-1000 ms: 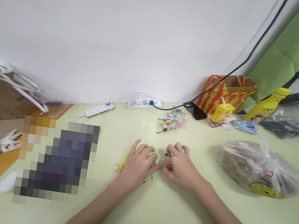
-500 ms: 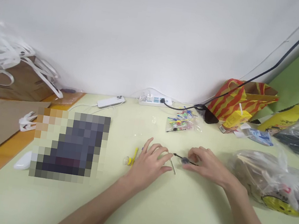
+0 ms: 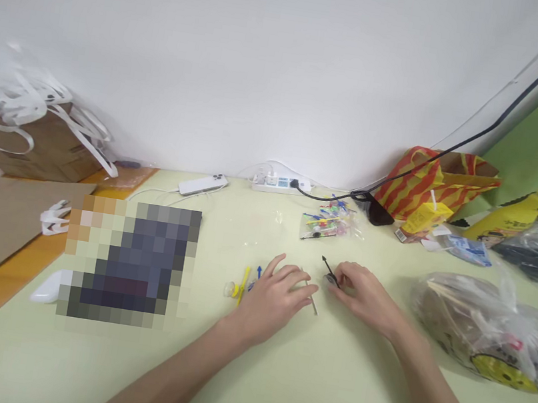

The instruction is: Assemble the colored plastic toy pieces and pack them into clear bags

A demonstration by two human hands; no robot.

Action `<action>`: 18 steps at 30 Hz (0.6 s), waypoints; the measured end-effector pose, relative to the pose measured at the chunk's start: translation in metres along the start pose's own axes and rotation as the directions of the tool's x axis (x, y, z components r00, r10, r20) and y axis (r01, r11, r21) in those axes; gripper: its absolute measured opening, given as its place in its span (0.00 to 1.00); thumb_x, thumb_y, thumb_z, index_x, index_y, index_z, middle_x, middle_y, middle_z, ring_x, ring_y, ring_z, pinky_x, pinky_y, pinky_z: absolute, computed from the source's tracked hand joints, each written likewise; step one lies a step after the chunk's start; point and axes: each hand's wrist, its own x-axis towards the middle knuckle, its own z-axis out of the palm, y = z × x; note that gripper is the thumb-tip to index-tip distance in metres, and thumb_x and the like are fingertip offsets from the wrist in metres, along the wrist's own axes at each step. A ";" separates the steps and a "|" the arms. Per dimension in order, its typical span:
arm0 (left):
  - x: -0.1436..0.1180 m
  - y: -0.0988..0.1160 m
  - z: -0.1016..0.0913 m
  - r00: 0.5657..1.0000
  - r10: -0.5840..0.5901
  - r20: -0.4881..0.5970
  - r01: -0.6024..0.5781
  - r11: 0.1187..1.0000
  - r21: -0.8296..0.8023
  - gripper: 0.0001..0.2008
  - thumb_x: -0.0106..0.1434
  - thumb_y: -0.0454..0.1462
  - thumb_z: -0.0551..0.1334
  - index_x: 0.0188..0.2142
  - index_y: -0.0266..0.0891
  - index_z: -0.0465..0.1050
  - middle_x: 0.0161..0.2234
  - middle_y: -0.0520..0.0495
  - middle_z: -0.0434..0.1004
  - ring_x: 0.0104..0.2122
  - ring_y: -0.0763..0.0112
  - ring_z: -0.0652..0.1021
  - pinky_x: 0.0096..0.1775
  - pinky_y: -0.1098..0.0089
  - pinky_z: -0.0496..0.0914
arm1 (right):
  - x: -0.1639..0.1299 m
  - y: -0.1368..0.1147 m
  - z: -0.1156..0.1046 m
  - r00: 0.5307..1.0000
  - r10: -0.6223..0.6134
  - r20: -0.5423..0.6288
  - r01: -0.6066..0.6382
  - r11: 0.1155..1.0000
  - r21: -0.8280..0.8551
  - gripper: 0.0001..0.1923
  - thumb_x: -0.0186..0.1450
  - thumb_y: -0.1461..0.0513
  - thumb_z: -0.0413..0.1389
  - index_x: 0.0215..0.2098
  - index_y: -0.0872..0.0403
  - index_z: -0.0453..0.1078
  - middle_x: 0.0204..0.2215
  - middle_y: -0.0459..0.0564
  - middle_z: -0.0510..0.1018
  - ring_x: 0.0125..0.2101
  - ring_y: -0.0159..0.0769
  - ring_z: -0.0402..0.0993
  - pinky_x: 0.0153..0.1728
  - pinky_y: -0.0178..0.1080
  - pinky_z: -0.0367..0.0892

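a: on the left, what do you see?

b: a brown box with white straps, a white clip, then a blurred patch i cannot read. next, on the pale green table, small yellow and blue pieces lie just beside the left hand.

a: and this hand, what is it doing?

b: it lies flat with fingers loosely spread, palm down. if something is under it, i cannot tell. a thin stick lies by its fingertips.

a: what changed from a moment ago?

b: one second ago both hands were pressed together over the small parts. now they are apart, and the right hand has pulled out the little black arrow piece — its point now stands up and away, not flat as half a second ago. so this piece is separated from the others.

a: the right hand grips it?

b: yes, pinched at the fingertips, the other fingers curled. the end in the fingers is hidden — too small to name.

a: further right?

b: a small bag of coloured parts behind, and a big plastic bag, cut off at the edge.
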 end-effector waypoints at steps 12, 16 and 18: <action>0.000 -0.004 -0.005 0.985 0.077 0.154 -0.074 0.997 -0.026 0.07 0.72 0.36 0.59 0.44 0.46 0.76 0.45 0.49 0.79 0.54 0.64 0.76 0.67 0.46 0.53 | -0.001 -0.002 0.001 0.999 0.050 0.015 -0.050 0.999 -0.021 0.07 0.65 0.62 0.52 0.31 0.50 0.58 0.24 0.42 0.68 0.24 0.34 0.63 0.26 0.36 0.56; 0.000 -0.005 -0.007 0.986 0.077 0.150 -0.074 0.997 -0.022 0.06 0.71 0.38 0.60 0.41 0.45 0.78 0.42 0.50 0.79 0.51 0.64 0.76 0.67 0.45 0.53 | 0.000 -0.004 0.002 0.998 0.060 -0.003 -0.060 0.998 -0.024 0.06 0.65 0.63 0.52 0.32 0.49 0.58 0.23 0.41 0.68 0.23 0.34 0.64 0.26 0.36 0.56; 0.000 -0.005 -0.007 0.987 0.083 0.139 -0.080 0.997 -0.023 0.07 0.72 0.38 0.59 0.39 0.44 0.77 0.40 0.50 0.79 0.50 0.65 0.76 0.67 0.46 0.53 | 0.001 -0.006 0.002 0.998 0.059 -0.028 -0.059 0.998 -0.026 0.05 0.66 0.62 0.53 0.32 0.49 0.59 0.23 0.42 0.69 0.25 0.35 0.65 0.27 0.36 0.57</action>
